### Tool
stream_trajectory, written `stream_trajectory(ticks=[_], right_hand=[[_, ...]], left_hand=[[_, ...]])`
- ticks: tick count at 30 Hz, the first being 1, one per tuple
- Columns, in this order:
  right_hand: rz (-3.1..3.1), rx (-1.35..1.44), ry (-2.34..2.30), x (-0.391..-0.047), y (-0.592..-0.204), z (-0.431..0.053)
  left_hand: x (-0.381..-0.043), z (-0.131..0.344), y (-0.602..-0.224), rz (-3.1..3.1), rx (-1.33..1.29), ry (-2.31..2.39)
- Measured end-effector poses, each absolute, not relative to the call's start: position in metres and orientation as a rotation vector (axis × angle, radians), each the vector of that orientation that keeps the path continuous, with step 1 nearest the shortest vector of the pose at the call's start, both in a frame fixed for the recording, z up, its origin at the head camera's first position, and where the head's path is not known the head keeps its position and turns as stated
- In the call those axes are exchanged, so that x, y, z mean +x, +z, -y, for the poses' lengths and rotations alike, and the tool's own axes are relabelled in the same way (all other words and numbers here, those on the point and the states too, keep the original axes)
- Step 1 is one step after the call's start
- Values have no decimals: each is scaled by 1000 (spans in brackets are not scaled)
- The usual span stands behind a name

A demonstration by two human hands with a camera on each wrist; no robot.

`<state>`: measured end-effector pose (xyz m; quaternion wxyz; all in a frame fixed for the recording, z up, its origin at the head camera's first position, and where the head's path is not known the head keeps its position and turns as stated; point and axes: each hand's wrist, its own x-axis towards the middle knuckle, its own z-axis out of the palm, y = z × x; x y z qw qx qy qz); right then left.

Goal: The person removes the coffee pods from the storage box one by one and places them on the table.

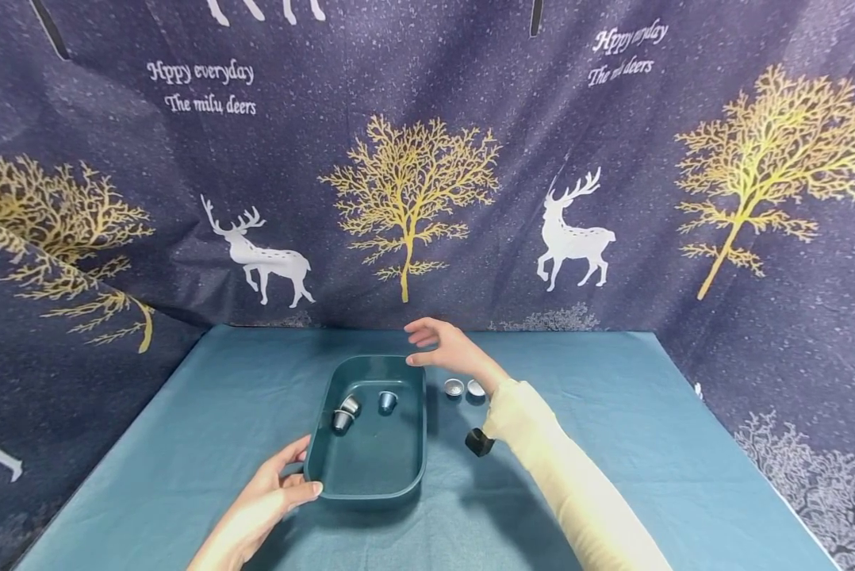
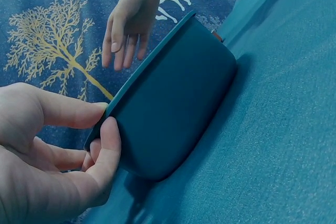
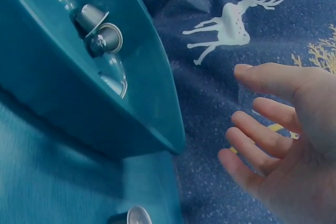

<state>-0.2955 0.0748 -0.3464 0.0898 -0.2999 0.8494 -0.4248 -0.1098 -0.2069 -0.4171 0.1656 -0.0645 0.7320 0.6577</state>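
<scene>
A dark teal plastic tub [image 1: 370, 476] stands on the table, with three metallic coffee capsules [image 1: 388, 402] inside it. Two of those lie together by the left wall; the third is toward the far end. My left hand [image 1: 274, 492] pinches the tub's rim at the near left corner, thumb and fingers around the edge in the left wrist view. Above the tub's far right corner hovers my right hand [image 1: 445, 345], its fingers loosely spread and holding nothing. Two more silver capsules [image 1: 454, 388] sit on the table, right of the tub and below the right wrist.
A teal cloth [image 1: 599, 396] covers the table. Behind it hangs a dark blue curtain [image 1: 485, 262] printed with deer and trees. A small black block [image 1: 479, 442] shows beside the right sleeve.
</scene>
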Motion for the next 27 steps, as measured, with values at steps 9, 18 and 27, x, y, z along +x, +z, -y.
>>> stream_trajectory(ticks=[9, 18, 27], right_hand=[[-2500, -878, -1239, -298, -351, -58], [-2439, -865, -1230, -299, -359, -39], [-2414, -899, -1195, -297, -372, -18]], left_hand=[[-109, 206, -416, -2092, -174, 1875], [-108, 205, -416, -2113, -206, 1868], [-109, 206, -419, -2111, -227, 1867]])
